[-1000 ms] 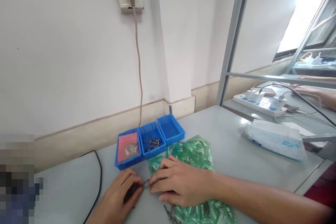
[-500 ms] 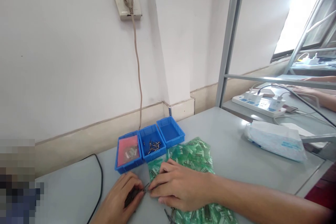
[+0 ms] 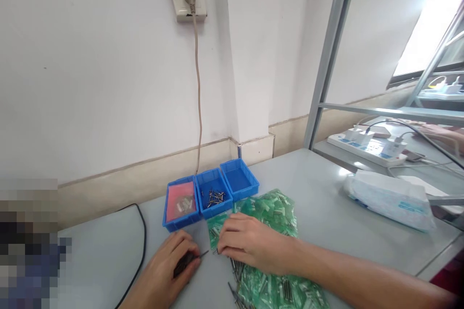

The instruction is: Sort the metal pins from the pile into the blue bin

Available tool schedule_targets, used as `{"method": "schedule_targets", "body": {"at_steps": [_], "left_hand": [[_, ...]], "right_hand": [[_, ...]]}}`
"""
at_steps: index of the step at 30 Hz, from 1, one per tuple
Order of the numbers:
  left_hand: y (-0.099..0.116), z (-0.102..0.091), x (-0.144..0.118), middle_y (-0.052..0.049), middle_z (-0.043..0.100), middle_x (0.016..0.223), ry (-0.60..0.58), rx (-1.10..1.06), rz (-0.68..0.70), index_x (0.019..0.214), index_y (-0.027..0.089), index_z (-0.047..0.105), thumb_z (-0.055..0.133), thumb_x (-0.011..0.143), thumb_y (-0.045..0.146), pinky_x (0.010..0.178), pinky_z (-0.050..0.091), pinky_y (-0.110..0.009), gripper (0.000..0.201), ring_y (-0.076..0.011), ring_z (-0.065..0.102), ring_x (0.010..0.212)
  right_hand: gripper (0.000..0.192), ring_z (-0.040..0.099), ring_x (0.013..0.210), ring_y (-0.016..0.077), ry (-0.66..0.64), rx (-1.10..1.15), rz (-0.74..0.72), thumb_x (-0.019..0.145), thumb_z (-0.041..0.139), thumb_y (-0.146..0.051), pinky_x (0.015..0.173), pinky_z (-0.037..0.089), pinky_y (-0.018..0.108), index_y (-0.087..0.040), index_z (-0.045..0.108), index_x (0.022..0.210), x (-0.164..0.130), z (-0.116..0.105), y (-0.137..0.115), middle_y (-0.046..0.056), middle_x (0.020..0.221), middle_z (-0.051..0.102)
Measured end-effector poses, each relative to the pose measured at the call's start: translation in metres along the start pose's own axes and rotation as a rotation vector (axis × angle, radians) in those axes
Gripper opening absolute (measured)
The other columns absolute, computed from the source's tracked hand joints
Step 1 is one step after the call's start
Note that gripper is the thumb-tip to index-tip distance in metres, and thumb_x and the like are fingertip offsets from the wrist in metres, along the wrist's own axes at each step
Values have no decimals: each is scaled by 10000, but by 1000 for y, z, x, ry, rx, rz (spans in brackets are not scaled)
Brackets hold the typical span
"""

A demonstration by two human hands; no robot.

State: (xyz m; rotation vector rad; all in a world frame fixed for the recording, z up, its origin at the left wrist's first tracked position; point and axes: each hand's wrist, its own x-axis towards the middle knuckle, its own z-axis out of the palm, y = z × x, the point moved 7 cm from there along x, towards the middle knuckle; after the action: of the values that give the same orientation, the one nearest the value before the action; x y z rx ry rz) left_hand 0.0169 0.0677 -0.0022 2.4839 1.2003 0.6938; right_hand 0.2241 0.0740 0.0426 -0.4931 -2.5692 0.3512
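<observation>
Three blue bins [image 3: 210, 195], one pink-lined; green packets [image 3: 270, 212]; grey table [image 3: 319, 203]; black cable [image 3: 139, 246].

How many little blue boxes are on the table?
3, in a row by the wall: left blue box with pink lining, middle blue box holding small metal pins, right blue box.

Bare, sleeveless forearms; ringless fingers
</observation>
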Motion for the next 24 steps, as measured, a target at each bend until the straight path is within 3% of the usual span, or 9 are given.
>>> {"method": "schedule_targets", "body": {"at_steps": [11,19,24], "left_hand": [[4,-2,-2,-60,636,1218,-22,-2,-5,1149,288,636,552,1115,308,973,558,-311,93,-203,660,1119],[20,-13,1,-60,639,1171,-18,16,10,1122,265,620,527,1117,270,942,555,-324,94,-206,652,1069],[23,-17,0,-57,641,1173,-5,33,8,1129,263,627,530,1110,266,937,556,-331,98,-207,651,1069]], "right_hand": [[183,635,978,211,40,-6,60,1126,537,-253,920,516,318,-190,688,1042,-2,-10,1,69,1014,716],[171,599,934,212,66,-24,113,1117,520,-179,851,484,323,-185,668,1031,-4,-17,-1,61,1002,675],[256,591,931,212,126,-36,79,1113,456,-104,838,468,329,-175,690,1189,-6,-20,1,72,1035,672]]}}
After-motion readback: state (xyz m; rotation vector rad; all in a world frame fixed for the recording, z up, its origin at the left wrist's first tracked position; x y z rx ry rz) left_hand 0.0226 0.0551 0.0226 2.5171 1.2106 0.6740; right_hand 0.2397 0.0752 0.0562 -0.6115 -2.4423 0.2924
